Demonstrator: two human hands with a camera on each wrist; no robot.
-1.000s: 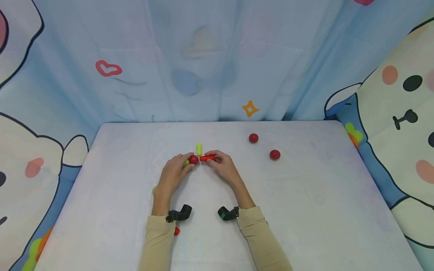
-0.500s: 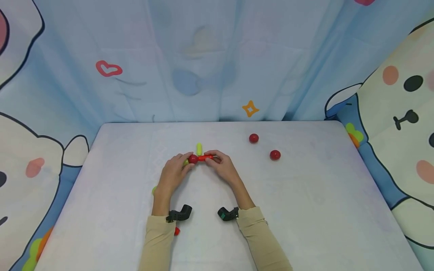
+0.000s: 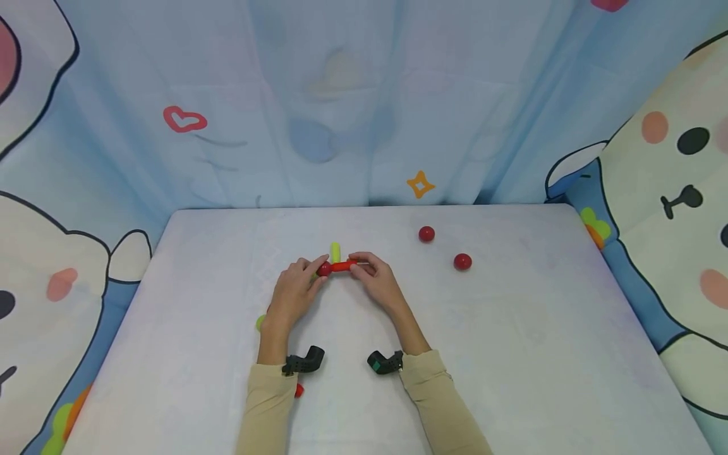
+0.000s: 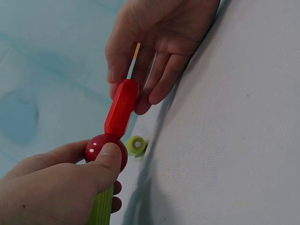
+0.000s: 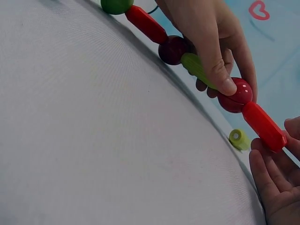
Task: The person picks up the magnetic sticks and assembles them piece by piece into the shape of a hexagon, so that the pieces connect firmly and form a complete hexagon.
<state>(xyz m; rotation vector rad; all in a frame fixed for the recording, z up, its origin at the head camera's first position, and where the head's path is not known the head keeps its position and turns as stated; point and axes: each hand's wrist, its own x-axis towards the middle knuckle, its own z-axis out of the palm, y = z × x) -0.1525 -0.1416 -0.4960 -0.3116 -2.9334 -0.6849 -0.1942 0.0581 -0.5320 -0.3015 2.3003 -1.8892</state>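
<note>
My left hand [image 3: 292, 294] pinches a shiny dark-red round bead [image 4: 96, 146] between thumb and fingers. A long faceted red bead [image 4: 122, 108] sits end to end against it, and the fingertips of my right hand [image 3: 378, 284] hold its far end. From that end a thin lace [image 4: 133, 61] with an orange tip sticks out toward the right palm. Under my left hand the strand runs on through a ridged green bead [image 5: 197, 68], a dark round bead [image 5: 171, 50], another long red bead [image 5: 145, 22] and a round green bead [image 5: 117, 3].
A loose lime-green bead [image 3: 335, 251] with a hole lies just beyond the hands. Two round red beads, one farther back [image 3: 426, 234] and one nearer [image 3: 463, 261], lie to the right on the white table [image 3: 540, 328]. A red piece [image 3: 299, 390] shows beside the left sleeve.
The long red bead has moved left, closing the small gap to the round red bead. My right fingers now hold its far end; my left hand has barely moved.
</note>
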